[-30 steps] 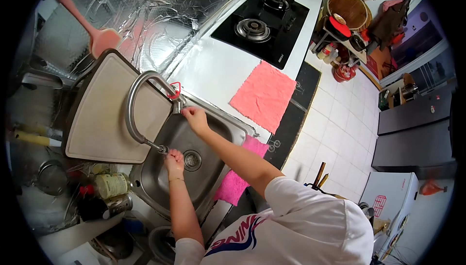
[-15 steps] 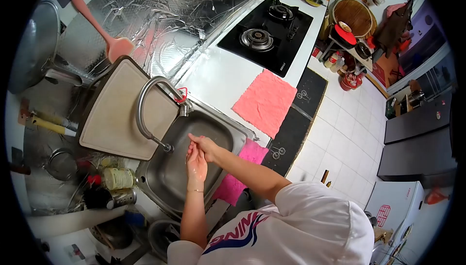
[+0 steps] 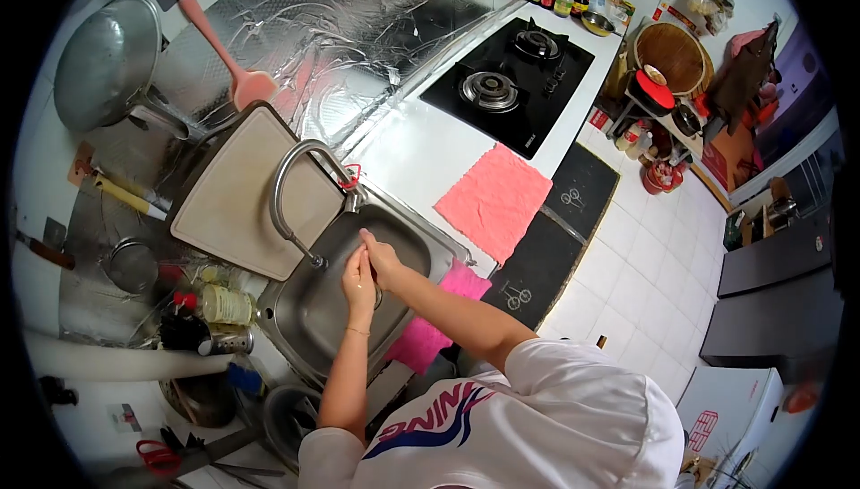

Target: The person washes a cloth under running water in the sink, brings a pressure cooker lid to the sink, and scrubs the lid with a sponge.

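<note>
Over the steel sink (image 3: 309, 332) my left hand (image 3: 359, 285) and my right hand (image 3: 385, 263) are pressed together, palm to palm. The fingers of both hands are stretched out, and no object shows between them. The inner palms are hidden. A small pale spot shows on my left hand, and a thin bracelet (image 3: 357, 330) circles that wrist. The curved faucet (image 3: 279, 189) arches over the basin, its spout end just left of my hands. No water stream is visible from it.
A cutting board (image 3: 255, 193) leans behind the sink. A pink cloth (image 3: 439, 319) hangs over the sink's front edge; a coral cloth (image 3: 495, 202) lies on the counter near the gas stove (image 3: 511, 86). Bottles and jars (image 3: 227, 304) stand left of the sink.
My right hand's fingers have straightened from across my left hand to lie alongside it, palms together. The whole view has shifted slightly.
</note>
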`<action>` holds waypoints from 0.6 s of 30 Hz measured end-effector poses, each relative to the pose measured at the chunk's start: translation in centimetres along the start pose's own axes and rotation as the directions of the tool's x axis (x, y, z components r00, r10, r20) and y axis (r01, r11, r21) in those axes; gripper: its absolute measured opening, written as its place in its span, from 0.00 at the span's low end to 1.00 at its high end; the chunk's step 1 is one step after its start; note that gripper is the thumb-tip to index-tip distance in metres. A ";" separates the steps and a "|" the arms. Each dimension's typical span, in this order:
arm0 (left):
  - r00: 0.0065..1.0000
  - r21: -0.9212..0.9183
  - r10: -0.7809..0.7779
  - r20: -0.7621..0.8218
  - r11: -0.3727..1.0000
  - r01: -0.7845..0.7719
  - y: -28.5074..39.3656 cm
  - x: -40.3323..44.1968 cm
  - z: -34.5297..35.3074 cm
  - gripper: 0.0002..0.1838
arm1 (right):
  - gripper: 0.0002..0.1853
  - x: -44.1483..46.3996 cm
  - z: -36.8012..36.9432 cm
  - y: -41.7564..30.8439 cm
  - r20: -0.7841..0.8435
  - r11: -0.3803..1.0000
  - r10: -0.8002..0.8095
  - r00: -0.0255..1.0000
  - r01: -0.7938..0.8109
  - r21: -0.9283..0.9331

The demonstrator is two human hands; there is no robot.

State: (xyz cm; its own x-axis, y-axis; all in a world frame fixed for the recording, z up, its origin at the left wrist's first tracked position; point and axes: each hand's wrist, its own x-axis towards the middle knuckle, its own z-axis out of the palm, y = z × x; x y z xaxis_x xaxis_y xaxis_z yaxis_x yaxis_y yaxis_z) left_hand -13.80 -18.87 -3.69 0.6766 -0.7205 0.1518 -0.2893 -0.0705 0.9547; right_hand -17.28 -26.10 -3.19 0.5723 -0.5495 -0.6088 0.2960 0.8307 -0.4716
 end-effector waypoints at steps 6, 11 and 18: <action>0.997 0.375 -0.012 0.074 0.927 -0.017 0.9 0.5 -3.2 0.13 | 0.24 5.1 -5.3 0.7 0.285 0.516 -0.122 0.951 0.306 -0.800; 0.991 0.516 -0.110 0.080 0.855 0.053 2.7 -0.4 -3.7 0.16 | 0.22 2.3 -3.9 -2.2 0.325 0.259 -0.092 0.941 0.338 -0.905; 0.997 0.611 0.063 0.046 0.788 -0.078 3.0 0.5 -3.5 0.20 | 0.20 1.9 -2.3 -4.0 0.410 0.108 -0.088 0.908 0.418 -0.902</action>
State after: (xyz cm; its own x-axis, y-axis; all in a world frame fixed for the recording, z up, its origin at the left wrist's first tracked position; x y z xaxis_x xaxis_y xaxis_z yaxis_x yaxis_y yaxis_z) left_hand -12.01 -17.01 0.18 0.6255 -0.7542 0.1999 -0.6944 -0.4212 0.5835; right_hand -19.13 -30.68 -3.94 0.8071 -0.5352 -0.2493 -0.4187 -0.2212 -0.8807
